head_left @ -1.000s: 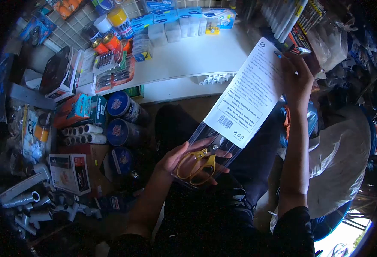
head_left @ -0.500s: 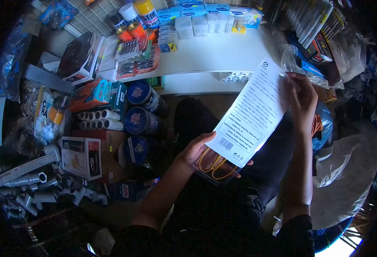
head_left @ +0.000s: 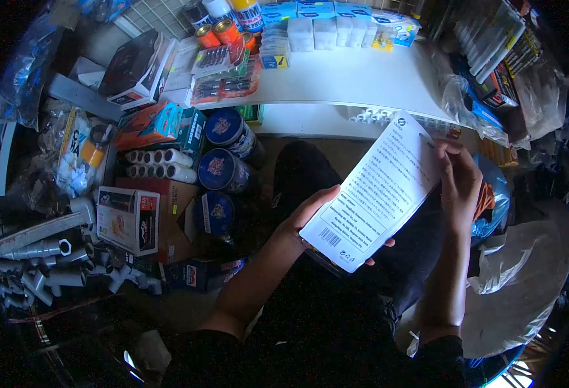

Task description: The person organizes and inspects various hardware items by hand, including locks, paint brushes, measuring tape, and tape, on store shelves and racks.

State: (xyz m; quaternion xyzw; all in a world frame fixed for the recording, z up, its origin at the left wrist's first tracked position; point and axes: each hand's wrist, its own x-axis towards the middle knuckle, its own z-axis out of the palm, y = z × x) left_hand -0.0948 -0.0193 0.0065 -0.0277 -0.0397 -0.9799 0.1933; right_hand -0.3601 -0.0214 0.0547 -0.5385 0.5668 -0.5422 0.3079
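A white printed backing card (head_left: 375, 187) with a barcode near its lower end lies tilted in front of me. My left hand (head_left: 307, 216) grips its lower half, thumb along the left edge and fingertips showing past the right edge. My right hand (head_left: 459, 174) pinches the card's upper right edge between thumb and fingers. Under the card's bottom end, a dark strip of the clear plastic pack (head_left: 326, 264) peeks out; most of that pack is hidden.
A white shelf (head_left: 362, 81) ahead carries spray cans (head_left: 247, 14), small boxes and clear plastic cases (head_left: 300, 35). Blue-lidded tubs (head_left: 223, 171) and boxed goods (head_left: 128, 220) stand left, beside grey pipe fittings (head_left: 45, 278). Plastic-wrapped items hang at right (head_left: 491, 39).
The card has slid down over the clear pack, covering the yellow cord loops that showed below it. Both hands still hold on. The surroundings have shifted rightward in view.
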